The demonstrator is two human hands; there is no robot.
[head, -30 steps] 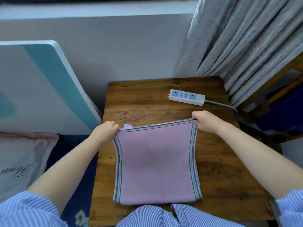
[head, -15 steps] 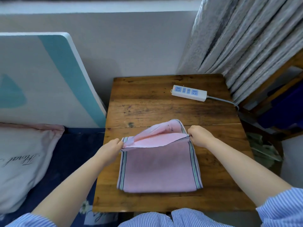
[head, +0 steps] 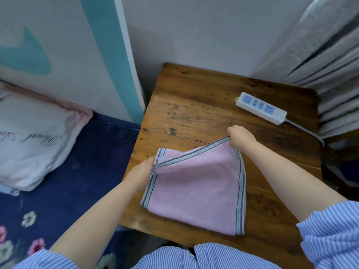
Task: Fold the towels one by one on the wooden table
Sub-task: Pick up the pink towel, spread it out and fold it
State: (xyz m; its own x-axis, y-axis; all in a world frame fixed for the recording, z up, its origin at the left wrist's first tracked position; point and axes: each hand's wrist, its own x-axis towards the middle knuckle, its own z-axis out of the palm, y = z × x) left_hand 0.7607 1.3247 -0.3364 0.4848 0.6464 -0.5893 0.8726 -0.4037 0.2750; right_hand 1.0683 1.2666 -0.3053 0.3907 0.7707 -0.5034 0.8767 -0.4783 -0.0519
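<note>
Towel (head: 196, 189), pink with striped borders, is pinched at two corners of its upper layer. The left hand (head: 140, 172) has its fingers curled round the left corner, just over the worktop's left edge; the right hand (head: 240, 139) pinches the far right corner and holds it a little above the wood, so the striped hem runs taut and slanted between the two hands. Under that raised flap a further layer shows, its own striped corner poking out beside the left hand. The rest of the towel lies flat on the near half of the worktop (head: 194, 105), its near right corner close to the near edge. Both forearms are bare, with blue striped sleeves pushed up.

A white power strip (head: 260, 107) lies near the far right corner, well apart from the towel, its cable trailing off the right edge. Grey curtains (head: 326, 55) hang past that corner. Left of the worktop is a bed with a dark blue floral cover (head: 58, 191) and a pale pillow (head: 33, 138).
</note>
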